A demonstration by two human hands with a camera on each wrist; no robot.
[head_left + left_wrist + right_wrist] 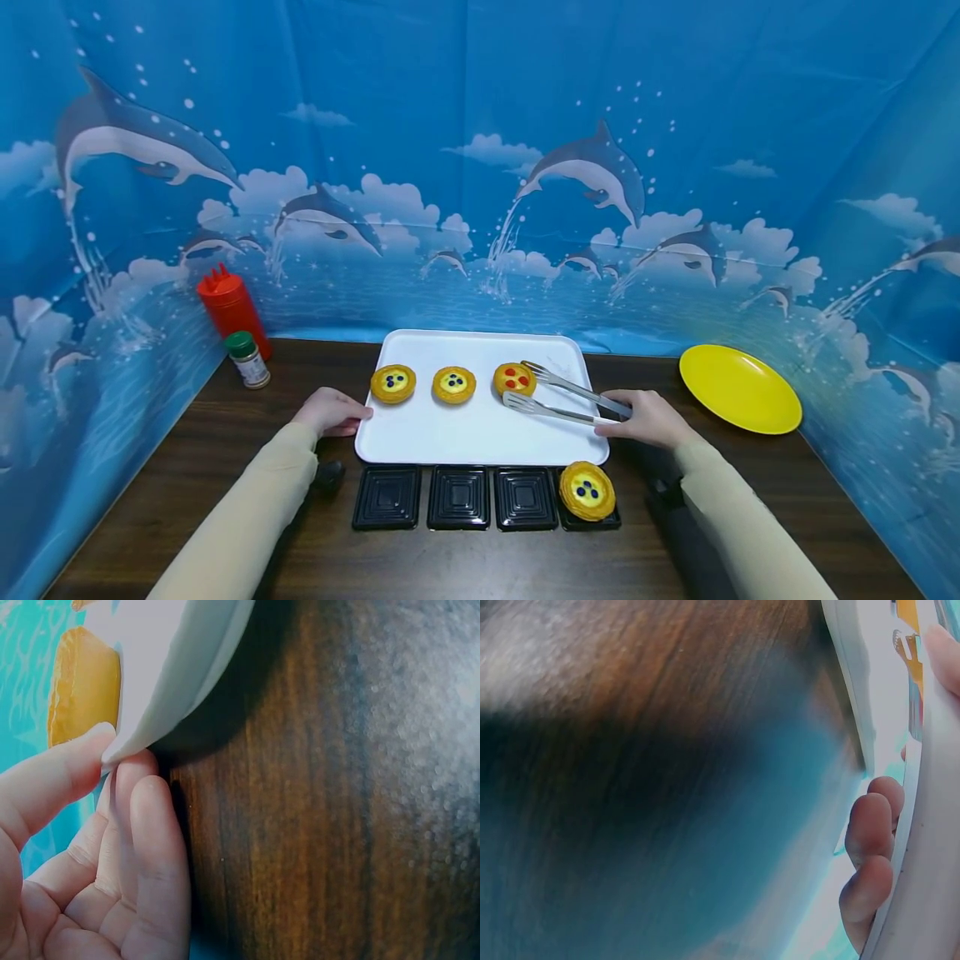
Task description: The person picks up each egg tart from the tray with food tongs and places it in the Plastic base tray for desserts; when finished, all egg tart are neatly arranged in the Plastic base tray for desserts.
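My left hand (333, 411) pinches the left rim of a white tray (450, 437), thumb on top and fingers beneath, as the left wrist view shows. In my right hand (648, 417) is a pair of metal tongs (573, 389), gripped at the handle end over the tray's right side. Their two tips are spread, one at each side of an egg tart with red pieces (515, 379). Two tarts with dark berries, a middle one (453, 385) and a left one (393, 383), also sit on the tray.
In front of the tray stand several black square holders (386, 498) in a row; the rightmost bears a berry tart (587, 492). A yellow plate (741, 389) lies at the right. At the back left are a red squeeze bottle (234, 308) and a green-capped shaker (247, 360).
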